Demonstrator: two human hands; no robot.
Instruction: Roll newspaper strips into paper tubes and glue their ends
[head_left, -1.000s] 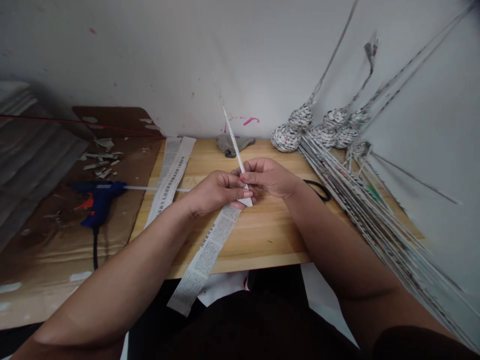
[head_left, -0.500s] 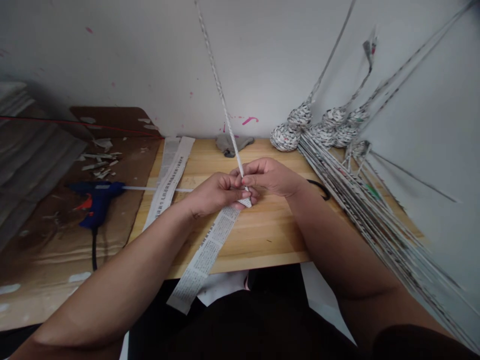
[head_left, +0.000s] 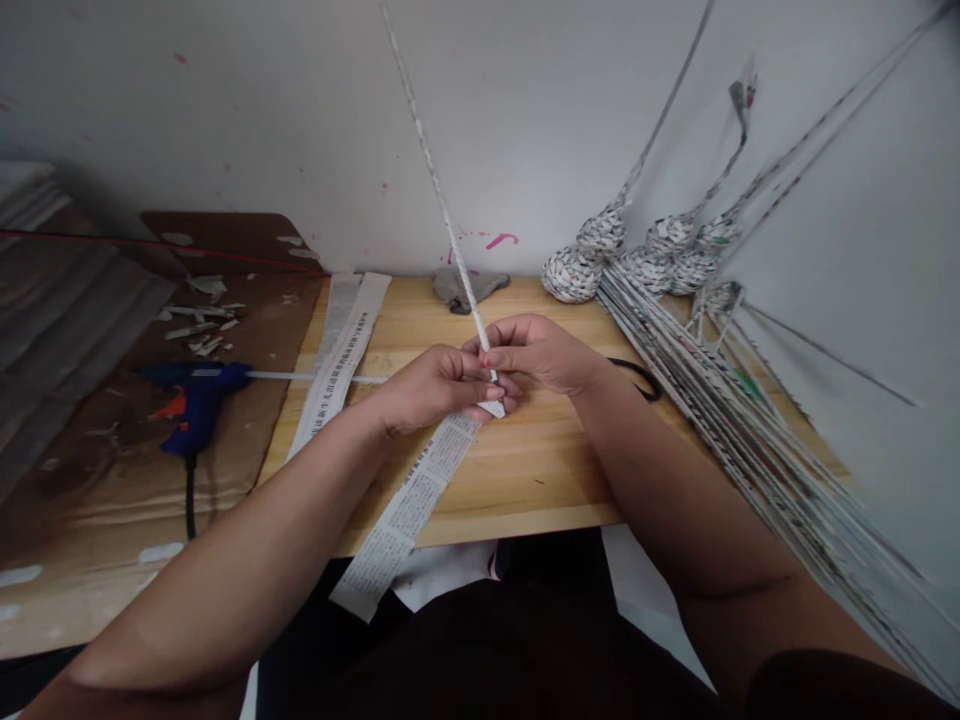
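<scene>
A printed newspaper strip (head_left: 409, 515) runs from between my hands down over the table's front edge. Its upper end is rolled into a thin paper tube (head_left: 439, 185) that slants up and to the left. My left hand (head_left: 442, 388) is closed on the strip near the tube's lower end, thumb on top. Just above it, my right hand (head_left: 536, 352) pinches the tube between thumb and fingers. The fingers partly hide where the strip meets the tube.
More newspaper strips (head_left: 345, 350) lie left on the wooden table (head_left: 555, 510). A blue glue gun (head_left: 199, 400) rests on cardboard (head_left: 247, 440) beside paper scraps. Woven paper gourds (head_left: 574, 270) and a bundle of paper tubes (head_left: 697, 430) occupy the right; a grey cloth (head_left: 454, 290) lies behind.
The tube's top has tilted slightly further left, and the strip's lower end has shifted a little up and left. Both hands keep hold in nearly the same place.
</scene>
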